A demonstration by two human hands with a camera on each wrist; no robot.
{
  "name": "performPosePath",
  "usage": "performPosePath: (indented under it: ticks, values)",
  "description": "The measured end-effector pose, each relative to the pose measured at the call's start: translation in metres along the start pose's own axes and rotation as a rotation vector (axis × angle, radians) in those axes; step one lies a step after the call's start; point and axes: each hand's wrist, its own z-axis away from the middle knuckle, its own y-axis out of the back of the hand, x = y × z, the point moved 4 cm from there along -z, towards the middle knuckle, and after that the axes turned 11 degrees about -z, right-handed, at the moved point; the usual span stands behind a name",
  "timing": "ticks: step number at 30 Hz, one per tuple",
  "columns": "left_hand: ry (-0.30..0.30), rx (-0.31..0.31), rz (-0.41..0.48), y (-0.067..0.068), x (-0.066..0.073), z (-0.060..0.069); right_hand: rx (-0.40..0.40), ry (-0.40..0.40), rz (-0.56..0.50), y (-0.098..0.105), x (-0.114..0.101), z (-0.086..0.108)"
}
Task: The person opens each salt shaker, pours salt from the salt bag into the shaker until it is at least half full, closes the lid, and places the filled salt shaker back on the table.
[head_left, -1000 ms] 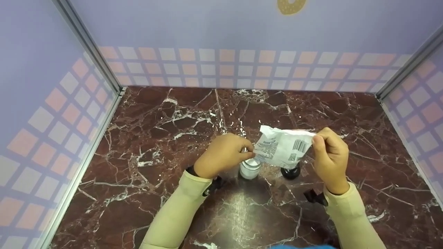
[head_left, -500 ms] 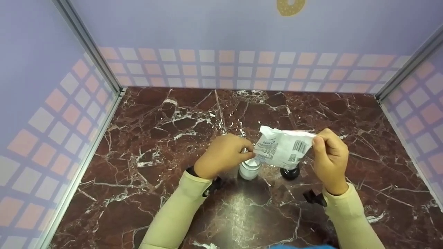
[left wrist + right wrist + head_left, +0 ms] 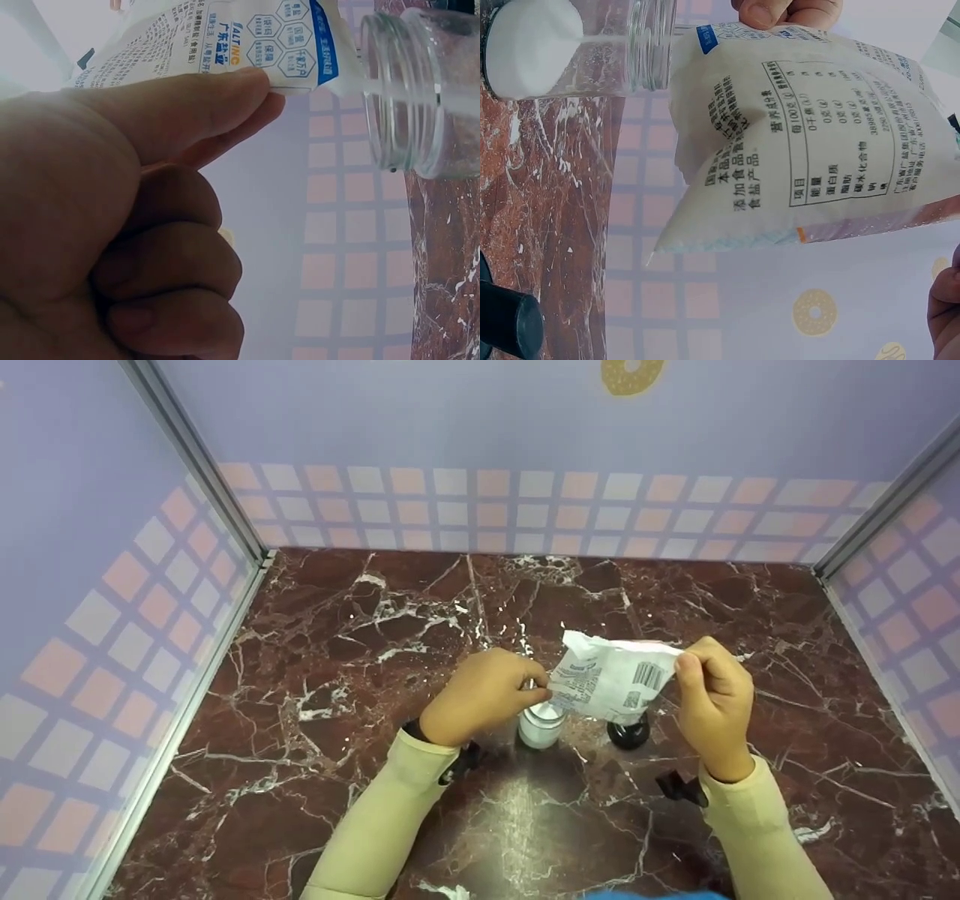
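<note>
A white printed salt bag [image 3: 611, 679] is tilted above a clear glass jar [image 3: 541, 733] on the table. Between thumb and index finger, my left hand [image 3: 487, 690] pinches the bag near its pouring corner; the other fingers are curled, as the left wrist view shows. My right hand [image 3: 716, 705] pinches the bag's opposite upper corner. From the bag a thin white stream runs into the jar mouth. In the right wrist view, white salt [image 3: 532, 45] is heaped at the jar's bottom. The bag hides part of a round black lid [image 3: 628, 735] right of the jar.
White grains and flecks [image 3: 523, 637] lie scattered on the dark red marbled table [image 3: 337, 810], mostly behind the jar. Tile-patterned panels [image 3: 450, 510] enclose the back and both sides. A bit of blue cloth [image 3: 656, 895] shows at the front edge.
</note>
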Motion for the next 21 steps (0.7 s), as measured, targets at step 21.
performPosePath:
  ticks: [21]
  values:
    - [0.025, -0.027, -0.019, -0.0009, 0.0011, -0.0032, -0.033, -0.037, 0.023, 0.0070, 0.0089, 0.0030]
